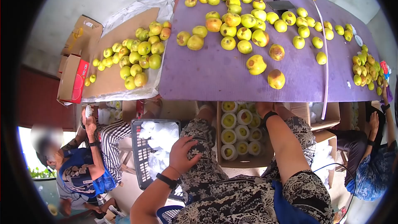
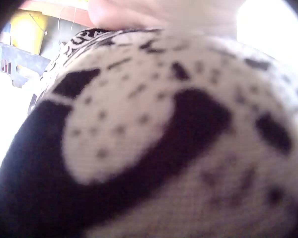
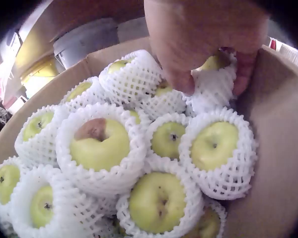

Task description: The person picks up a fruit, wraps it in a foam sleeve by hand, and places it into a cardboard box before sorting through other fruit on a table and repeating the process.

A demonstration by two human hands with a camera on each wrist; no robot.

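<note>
In the head view my left hand (image 1: 181, 155) rests on my patterned trouser leg (image 1: 199, 137), its fingers loosely spread and holding nothing. The left wrist view is mostly filled by the blurred patterned cloth (image 2: 119, 124). My right hand (image 3: 206, 37) reaches into a cardboard box (image 3: 278, 134) and grips a green apple in a white foam net (image 3: 213, 84) near the box wall, thumb on one side and fingers on the other. Several more netted apples (image 3: 161, 201) lie around it, one of them (image 3: 100, 144) with a brown patch.
Loose apples (image 1: 244, 33) are spread over the purple table (image 1: 199, 74), many with brown blemishes. More apples (image 1: 141, 54) lie on cardboard at the left. A black crate (image 1: 143, 157) beside my left leg holds white foam nets (image 1: 159, 137). People sit at both sides.
</note>
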